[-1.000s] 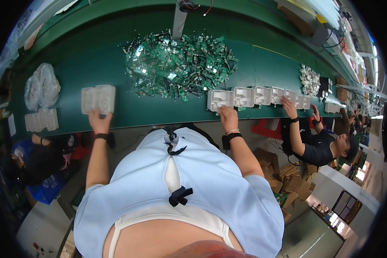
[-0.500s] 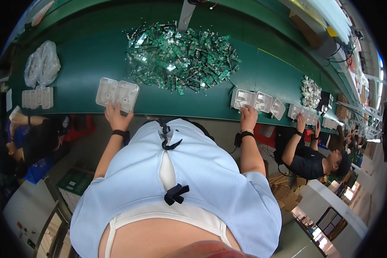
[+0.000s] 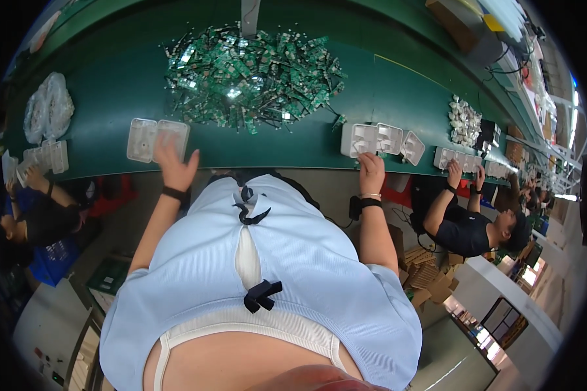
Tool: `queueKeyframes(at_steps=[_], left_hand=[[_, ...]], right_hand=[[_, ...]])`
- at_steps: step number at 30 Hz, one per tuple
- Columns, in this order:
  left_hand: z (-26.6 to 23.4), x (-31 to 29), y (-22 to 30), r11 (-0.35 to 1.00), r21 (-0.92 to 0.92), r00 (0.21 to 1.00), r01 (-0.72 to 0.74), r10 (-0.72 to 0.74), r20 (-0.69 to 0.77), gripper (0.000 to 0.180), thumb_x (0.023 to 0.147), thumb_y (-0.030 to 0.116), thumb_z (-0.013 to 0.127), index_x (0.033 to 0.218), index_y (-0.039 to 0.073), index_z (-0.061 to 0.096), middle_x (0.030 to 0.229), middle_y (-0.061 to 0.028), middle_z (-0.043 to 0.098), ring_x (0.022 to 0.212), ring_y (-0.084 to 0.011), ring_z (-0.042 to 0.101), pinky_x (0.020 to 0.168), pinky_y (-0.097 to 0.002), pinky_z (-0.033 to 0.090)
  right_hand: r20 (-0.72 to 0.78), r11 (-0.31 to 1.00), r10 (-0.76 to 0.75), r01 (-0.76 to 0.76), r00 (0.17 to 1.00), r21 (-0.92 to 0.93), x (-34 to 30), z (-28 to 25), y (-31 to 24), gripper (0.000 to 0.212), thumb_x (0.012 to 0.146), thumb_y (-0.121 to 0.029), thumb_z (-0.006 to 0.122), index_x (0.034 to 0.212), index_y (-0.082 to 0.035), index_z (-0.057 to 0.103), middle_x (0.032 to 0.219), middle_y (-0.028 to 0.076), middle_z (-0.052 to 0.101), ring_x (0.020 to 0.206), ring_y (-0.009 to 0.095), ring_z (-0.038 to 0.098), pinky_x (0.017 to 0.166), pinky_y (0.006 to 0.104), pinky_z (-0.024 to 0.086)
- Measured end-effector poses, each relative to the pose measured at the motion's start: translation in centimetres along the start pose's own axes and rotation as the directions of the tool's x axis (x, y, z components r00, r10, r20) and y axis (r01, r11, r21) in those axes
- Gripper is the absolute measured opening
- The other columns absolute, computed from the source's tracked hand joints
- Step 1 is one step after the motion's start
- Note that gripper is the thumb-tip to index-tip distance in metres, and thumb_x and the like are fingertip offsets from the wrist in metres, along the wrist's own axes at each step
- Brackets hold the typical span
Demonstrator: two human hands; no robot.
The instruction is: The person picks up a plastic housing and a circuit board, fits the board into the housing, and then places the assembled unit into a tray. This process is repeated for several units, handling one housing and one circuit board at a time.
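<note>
My left hand [image 3: 173,163] is spread, thumb apart, with its blurred fingertips over the right one of two white plastic housings [image 3: 142,140] lying side by side on the bench. My right hand [image 3: 372,173] has its fingers bent together at the near edge of another white plastic housing [image 3: 359,139]; whatever they pinch, if anything, is hidden. Two more white housings, one upright [image 3: 389,138] and one tilted [image 3: 412,148], sit just right of it. Beyond both hands lies a big heap of small green circuit boards [image 3: 254,81] with dark wires.
A grey post [image 3: 249,18] stands behind the heap on the green bench [image 3: 111,72]. Clear plastic bags [image 3: 49,109] and more housings are at the left. Co-workers sit on both sides; the right one [image 3: 463,221] handles white housings near a pile of small white parts [image 3: 464,122].
My left hand has come off the housing's near edge and spread its fingers. My right hand has drawn back slightly toward the near edge. The whole view has shifted a little.
</note>
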State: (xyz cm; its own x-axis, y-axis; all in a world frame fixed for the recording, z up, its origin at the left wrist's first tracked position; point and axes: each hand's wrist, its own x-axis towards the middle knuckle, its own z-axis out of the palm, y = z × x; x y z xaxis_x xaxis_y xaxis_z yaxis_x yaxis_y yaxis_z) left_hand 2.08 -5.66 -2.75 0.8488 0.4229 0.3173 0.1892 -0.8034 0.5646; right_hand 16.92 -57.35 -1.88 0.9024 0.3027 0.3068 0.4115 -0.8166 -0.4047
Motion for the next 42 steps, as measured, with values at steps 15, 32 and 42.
queueKeyframes(at_steps=[15,32,42], left_hand=[[28.3,9.0,24.3,0.434,-0.304,0.150,-0.848,0.748,0.647,0.030,0.091,0.018,0.059,0.118,0.016,0.072,0.136,-0.0111,0.059,0.132,-0.0285,0.052,0.121,-0.0574,0.027],[23.8,14.2,23.0,0.715,-0.455,0.577,-0.531,0.698,0.424,0.014,0.091,0.005,0.060,0.104,0.009,0.064,0.111,-0.0086,0.062,0.107,-0.0283,0.063,0.101,-0.0460,0.045],[14.5,11.5,15.7,0.328,-0.667,0.700,0.669,0.022,0.714,0.019,0.103,0.012,0.062,0.114,-0.002,0.057,0.113,-0.0157,0.072,0.094,-0.0200,0.073,0.081,-0.0305,0.057]], right_hand=[[0.137,0.995,-0.008,-0.005,0.991,0.096,-2.7,2.0,-1.4,0.023,0.076,0.004,0.069,0.094,-0.010,0.073,0.099,0.005,0.069,0.091,0.030,0.064,0.078,0.0391,0.054],[0.109,0.999,0.016,-0.019,0.994,0.026,-1.0,2.9,3.6,0.020,0.080,0.000,0.067,0.095,-0.012,0.074,0.100,0.004,0.068,0.093,0.029,0.064,0.079,0.0400,0.054],[0.101,0.999,0.002,0.003,0.995,-0.054,-0.6,3.0,1.3,0.026,0.084,0.000,0.065,0.108,-0.006,0.072,0.113,0.012,0.067,0.100,0.035,0.062,0.088,0.0416,0.052]])
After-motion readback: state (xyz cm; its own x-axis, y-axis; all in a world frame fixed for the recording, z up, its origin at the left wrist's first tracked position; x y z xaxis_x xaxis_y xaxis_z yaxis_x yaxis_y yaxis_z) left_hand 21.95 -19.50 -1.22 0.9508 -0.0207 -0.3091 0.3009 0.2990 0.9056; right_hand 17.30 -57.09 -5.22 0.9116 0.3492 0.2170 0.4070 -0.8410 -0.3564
